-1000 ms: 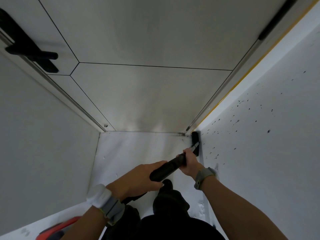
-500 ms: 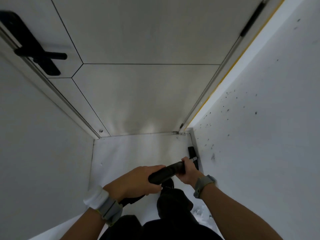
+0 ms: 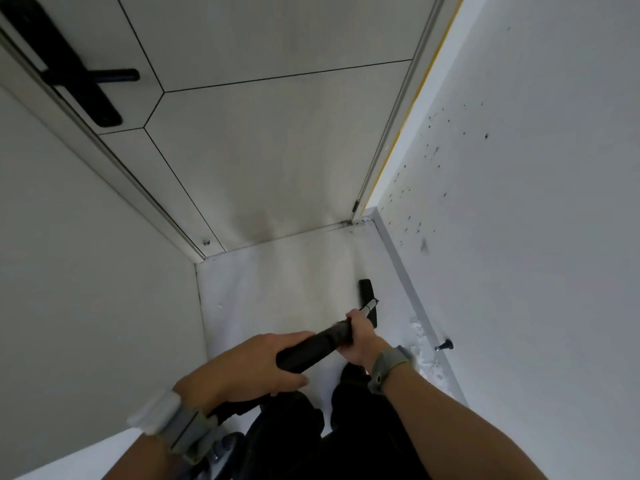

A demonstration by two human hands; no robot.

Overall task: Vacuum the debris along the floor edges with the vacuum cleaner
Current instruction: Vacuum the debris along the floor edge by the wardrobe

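1. Head view, grip. The left hand (image 3: 242,368) lies over the upper end of the black vacuum wand (image 3: 311,348), with its fingers curled down round the tube. The right hand (image 3: 360,337) is closed round the wand lower down, where the black tube meets a short pale metal section. Both hands hold firmly and neither has fingers spread.

2. Head view, position of tool. The floor head (image 3: 366,292) sits on the pale floor (image 3: 284,289) near its right edge, short of the far right corner. It is just beside the skirting (image 3: 401,271), and contact with it cannot be confirmed.

3. Head view, work remaining. White debris (image 3: 424,344) lies along the floor's right edge at the foot of the skirting, on the person's side of the floor head. A small black doorstop (image 3: 445,346) projects from the wall close to it. The right wall (image 3: 519,237) carries dark specks. The closed door (image 3: 259,150), with a black door handle (image 3: 93,77), bounds the far edge.

4. Handling, assessed. The wand appears rigid and fairly light, though its length makes it a long lever. The present two-hand hold on the tube is the suitable one, the lower hand steering and the upper hand driving. The debris looks loose and light. The doorstop is a likely snag for the head.
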